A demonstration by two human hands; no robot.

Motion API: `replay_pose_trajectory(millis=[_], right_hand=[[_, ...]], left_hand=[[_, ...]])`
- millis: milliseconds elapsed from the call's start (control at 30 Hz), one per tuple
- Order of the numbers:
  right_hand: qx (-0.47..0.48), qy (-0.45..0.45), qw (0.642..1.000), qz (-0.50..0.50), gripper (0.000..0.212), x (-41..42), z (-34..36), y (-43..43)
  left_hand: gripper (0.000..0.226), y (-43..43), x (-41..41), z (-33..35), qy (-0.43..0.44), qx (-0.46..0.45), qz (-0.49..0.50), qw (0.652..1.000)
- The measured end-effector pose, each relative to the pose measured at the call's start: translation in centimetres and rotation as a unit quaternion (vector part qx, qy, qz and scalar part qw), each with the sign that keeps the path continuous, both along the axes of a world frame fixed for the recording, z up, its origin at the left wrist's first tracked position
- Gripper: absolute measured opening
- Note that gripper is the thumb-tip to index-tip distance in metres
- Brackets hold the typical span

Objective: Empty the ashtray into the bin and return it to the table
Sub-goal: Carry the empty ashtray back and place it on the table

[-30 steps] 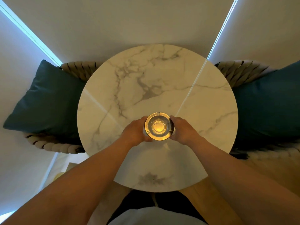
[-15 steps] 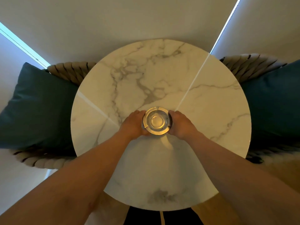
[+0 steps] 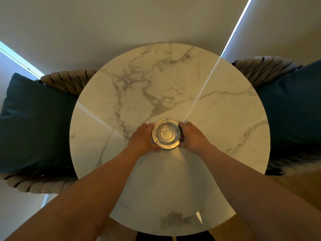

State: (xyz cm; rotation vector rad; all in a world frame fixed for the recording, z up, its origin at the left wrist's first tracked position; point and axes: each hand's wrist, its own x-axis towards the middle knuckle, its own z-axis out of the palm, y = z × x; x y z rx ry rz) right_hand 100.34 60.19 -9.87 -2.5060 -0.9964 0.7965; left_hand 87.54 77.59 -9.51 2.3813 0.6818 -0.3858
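A round clear glass ashtray point(image 3: 165, 133) sits near the middle of a round white marble table point(image 3: 217, 133). Its bowl looks empty apart from a tiny dark speck. My left hand point(image 3: 141, 139) cups its left side and my right hand point(image 3: 192, 136) cups its right side, fingers curled against the rim. Whether the ashtray rests on the tabletop or hovers just above it, I cannot tell. No bin is in view.
Two woven rope chairs flank the table, each with a dark teal cushion: one at the left point(image 3: 34, 126), one at the right point(image 3: 295, 110). Pale window blinds point(image 3: 121, 28) rise behind the table. Wooden floor point(image 3: 295, 188) shows at the lower right.
Both hands have carried the ashtray forward to the table's middle and lower toward the top. The view has shifted forward, showing more of the table's near edge.
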Motion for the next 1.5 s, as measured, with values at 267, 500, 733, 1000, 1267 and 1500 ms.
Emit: replay_pose_trajectory(millis=[267, 500, 733, 1000, 1267, 1500], right_hand=[[-0.010, 0.034, 0.999, 0.008, 0.099, 0.8, 0.4, 0.0], [-0.003, 0.038, 0.999, 0.011, 0.103, 0.9, 0.6, -0.2], [0.007, 0.033, 0.999, 0.007, 0.095, 1.4, 0.6, 0.4], [0.014, 0.035, 0.999, 0.008, 0.100, 2.2, 0.8, 0.7], [0.017, 0.035, 0.999, 0.011, 0.086, 1.5, 0.8, 0.4], [0.024, 0.048, 0.999, 0.002, 0.095, 1.0, 0.4, -0.2]], left_hand=[[0.105, 0.1, 0.0, -0.4, -0.003, 0.009, 0.003, 1.000], [0.106, -0.2, 0.4, -0.5, -0.014, 0.016, -0.001, 1.000], [0.105, 0.4, 1.1, -0.6, -0.032, 0.021, 0.003, 0.999], [0.107, 1.2, 1.2, -0.5, -0.038, 0.016, 0.012, 0.999], [0.096, 0.5, 0.4, -0.6, -0.040, 0.007, 0.020, 0.999], [0.099, 0.0, -0.1, -0.7, -0.060, -0.003, 0.026, 0.998]])
